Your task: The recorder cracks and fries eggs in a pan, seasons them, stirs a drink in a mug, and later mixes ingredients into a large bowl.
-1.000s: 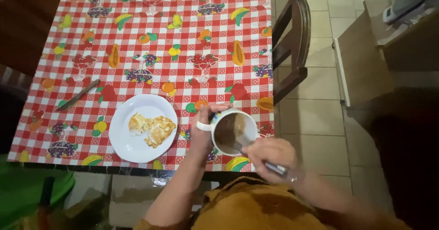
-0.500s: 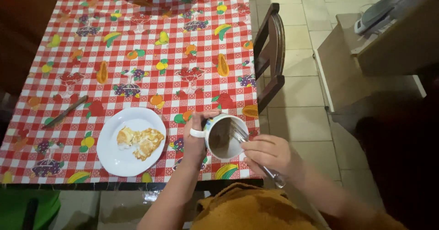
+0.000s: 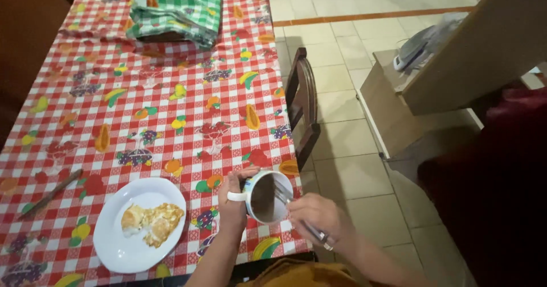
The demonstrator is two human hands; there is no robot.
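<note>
The left hand (image 3: 232, 206) is wrapped around the handle of a white mug (image 3: 266, 196) at the table's near right edge. A metal spoon (image 3: 302, 218), dipped into the mug, is gripped by the right hand (image 3: 320, 217). A white plate (image 3: 114, 244) with fried egg (image 3: 152, 221) is seen just left; a green checked cloth (image 3: 176, 5) is laid far away.

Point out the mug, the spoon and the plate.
mug (image 3: 257, 214): head view, outer wall by the handle.
spoon (image 3: 283, 195): head view, shaft inside the mug.
plate (image 3: 122, 253): head view, bare white part.

Our left hand (image 3: 232, 210) holds the mug (image 3: 266, 197) by its handle. Our right hand (image 3: 319, 218) dips a fork (image 3: 302, 221) into it, beside the white plate (image 3: 122, 247).
</note>
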